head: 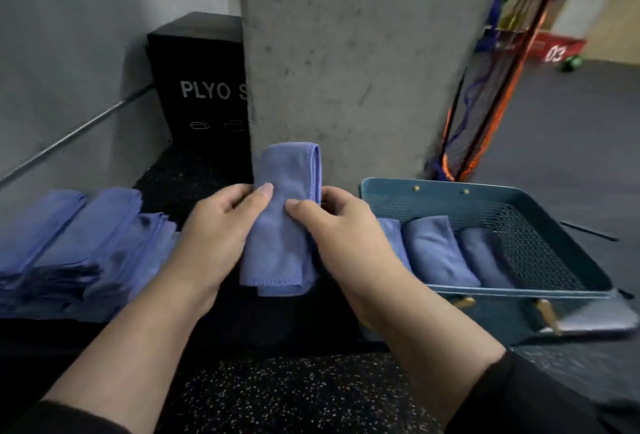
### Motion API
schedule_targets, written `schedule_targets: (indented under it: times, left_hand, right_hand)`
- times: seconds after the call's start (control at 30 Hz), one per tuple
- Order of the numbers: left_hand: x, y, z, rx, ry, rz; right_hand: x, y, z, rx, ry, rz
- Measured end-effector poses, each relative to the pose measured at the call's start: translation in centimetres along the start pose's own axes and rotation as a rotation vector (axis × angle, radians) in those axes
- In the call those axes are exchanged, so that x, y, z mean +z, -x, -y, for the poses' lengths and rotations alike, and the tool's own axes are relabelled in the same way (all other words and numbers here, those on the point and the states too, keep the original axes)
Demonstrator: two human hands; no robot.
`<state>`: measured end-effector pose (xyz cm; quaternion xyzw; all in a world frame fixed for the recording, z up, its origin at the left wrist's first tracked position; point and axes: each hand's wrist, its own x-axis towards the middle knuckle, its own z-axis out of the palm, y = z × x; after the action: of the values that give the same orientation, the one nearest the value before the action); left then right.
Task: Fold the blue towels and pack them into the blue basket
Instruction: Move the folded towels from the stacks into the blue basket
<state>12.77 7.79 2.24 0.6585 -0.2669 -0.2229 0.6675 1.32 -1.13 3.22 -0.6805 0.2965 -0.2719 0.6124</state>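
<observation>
Towel [281, 222], folded into a narrow strip, held up between both hands over the dark counter [221, 170], its long axis running away from the person toward the concrete pillar [363, 70]. The left hand [221, 226] grips the strip's left edge, thumb laid across the top face and fingers curled beneath; the right hand [343, 229] pinches the right edge in the same way. Both grips are closed on the cloth, with the thumbs near each other at mid-length.

The blue basket [540, 222] lies to the right of the held towel, just beside the right hand, which is therefore the nearer hand for placing. Three folded towels [433, 253] already lie side by side in the basket's left part, their long axes roughly parallel to that of the held strip; the mesh floor to their right is bare. The coming move would probably be a sideways carry to the right, with little or no turning needed.

The held towel is lavender-blue, soft-napped, doubled at its far end, with stitched hems showing at its near end, where one layer hangs slightly lower than the other. A stack of unfolded towels [79, 243] of the same colour rests on the counter to the left of the left hand.
</observation>
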Motion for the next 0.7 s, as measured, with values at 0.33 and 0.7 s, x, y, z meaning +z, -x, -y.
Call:
schedule_targets:
  times: [0.33, 0.7]
  left_hand:
    - [11.3, 1.5, 0.2, 0.167, -0.191, 0.059]
    - [14.2, -1.5, 3.6, -0.037, -0.428, 0.169]
  right_hand:
    - [-18.9, 0.9, 4.1, -0.105, 0.419, -0.152]
    - [-28.1, -4.1, -5.5, 0.337, 1.101, -0.153]
